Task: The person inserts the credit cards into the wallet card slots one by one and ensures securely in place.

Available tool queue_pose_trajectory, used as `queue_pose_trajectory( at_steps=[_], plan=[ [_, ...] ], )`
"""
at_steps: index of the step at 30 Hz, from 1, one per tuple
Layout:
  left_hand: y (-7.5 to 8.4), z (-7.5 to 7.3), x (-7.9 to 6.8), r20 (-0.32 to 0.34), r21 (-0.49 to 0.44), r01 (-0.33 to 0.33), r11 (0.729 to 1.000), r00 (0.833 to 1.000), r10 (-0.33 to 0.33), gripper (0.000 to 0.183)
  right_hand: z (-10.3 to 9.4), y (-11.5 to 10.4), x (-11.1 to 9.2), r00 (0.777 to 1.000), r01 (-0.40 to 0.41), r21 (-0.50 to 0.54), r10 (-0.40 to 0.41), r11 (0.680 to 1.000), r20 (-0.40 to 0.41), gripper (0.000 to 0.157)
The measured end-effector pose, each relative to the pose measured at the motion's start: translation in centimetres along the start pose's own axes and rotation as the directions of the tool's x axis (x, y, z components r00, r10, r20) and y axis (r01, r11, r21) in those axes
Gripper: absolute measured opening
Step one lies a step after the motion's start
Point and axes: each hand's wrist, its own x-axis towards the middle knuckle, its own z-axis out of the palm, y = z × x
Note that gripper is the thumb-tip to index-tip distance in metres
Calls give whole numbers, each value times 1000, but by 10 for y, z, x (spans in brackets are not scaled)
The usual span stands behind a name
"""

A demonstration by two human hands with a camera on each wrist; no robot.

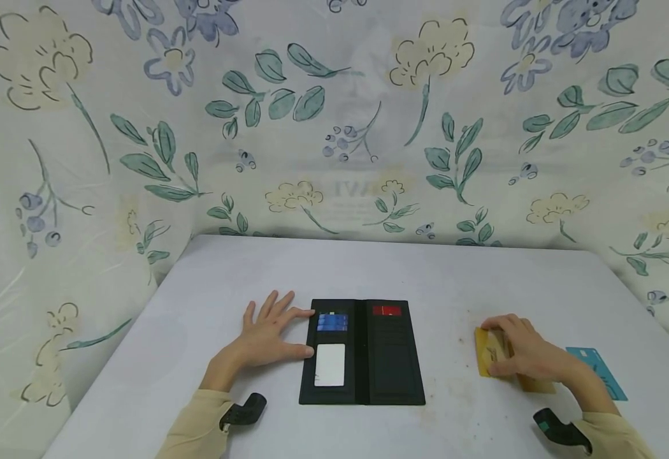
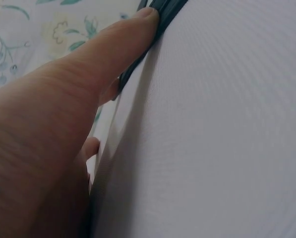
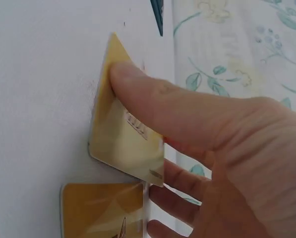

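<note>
A black wallet (image 1: 394, 376) lies spread flat on the table, with blue cards (image 1: 332, 322) and a white card (image 1: 330, 365) in its left half and a red card (image 1: 387, 310) at the top of its right half. At its left edge rests my left hand (image 1: 267, 336), fingers spread, thumb and index fingertip on the border. My right hand (image 1: 524, 349) pinches a yellow card (image 3: 123, 139) between thumb and fingers, tilted up from the table. Under that hand, a second yellow card (image 3: 100, 208) lies on the table, partly hidden in the head view.
To the right of my right hand lies a light blue card (image 1: 601, 370), partly covered by the wrist. The white table (image 1: 392, 268) ends at a flowered cloth (image 1: 334, 127) behind and at the sides. Black wrist cameras (image 1: 244, 411) sit on both sleeves.
</note>
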Motion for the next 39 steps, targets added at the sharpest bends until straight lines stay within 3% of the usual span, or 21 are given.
queue_pose_trajectory(
  at_steps=[8,19,31,39],
  plan=[
    [0,1,0,-7,-4,-7,1000,1000,7,72,-1,-2,4,996,-19,58,24,998,-89,47],
    [-1,2,1,-6,-3,-6,1000,1000,6,72,0,-7,7,973,-16,36,24,999,-231,27],
    [1,1,3,0,9,-3,1000,1000,3,72,-4,-15,14,955,15,5,-13,1000,-295,24],
    [0,1,2,-1,3,-3,1000,1000,3,71,-4,-28,29,949,-9,98,39,995,-314,28]
  ],
)
